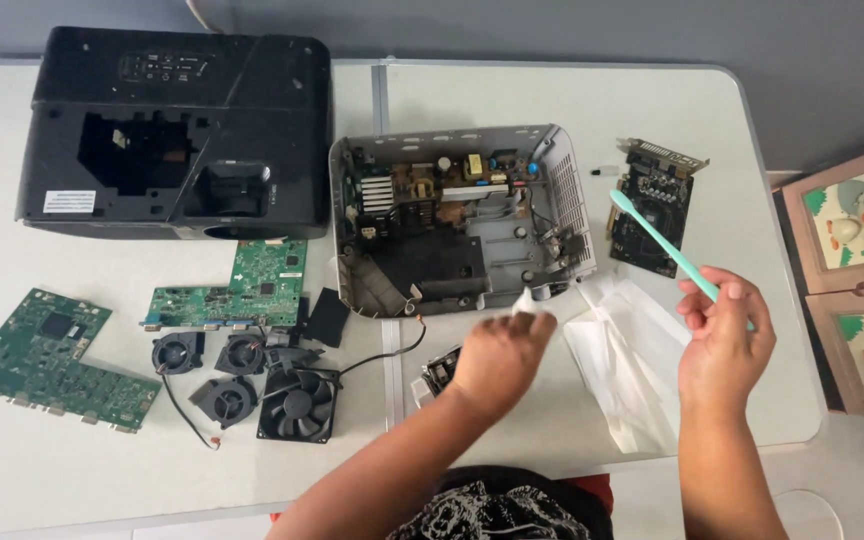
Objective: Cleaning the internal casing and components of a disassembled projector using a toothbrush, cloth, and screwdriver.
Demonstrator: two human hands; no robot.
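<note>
**Wipe in one hand, brush in the other, beside the opened chassis**

We see the left hand (pixel 497 350) over the near middle of the table (pixel 552 95), its fingers pinched on a small white wipe (pixel 524 301) that sticks up just short of the near edge of the grey chassis (pixel 562 190). Held by a corner like that, the wipe stays clear of the parts below. Under this hand a small metal part (pixel 439 372) peeks out; we cannot tell whether the hand touches it.

The right hand (pixel 724 335) is curled round the handle of a mint-green brush (pixel 657 240), bristle end raised and tilted toward the far edge, over the dark card (pixel 652 205) lying near the table's right edge. The long grip lets the head reach without the hand crowding the boards.

Between the hands lies a clear plastic bag (pixel 627 365), torn open and flat, probably the wipe's wrapper.

The chassis sits open side up in the middle, its boards exposed. The black cover (pixel 177 130) rests at the far left corner, out of the way. Two green boards (pixel 42 355) (pixel 242 290) and four fans (pixel 297 405) are laid out singly along the left half, nothing stacked, so each stays in sight.
</note>
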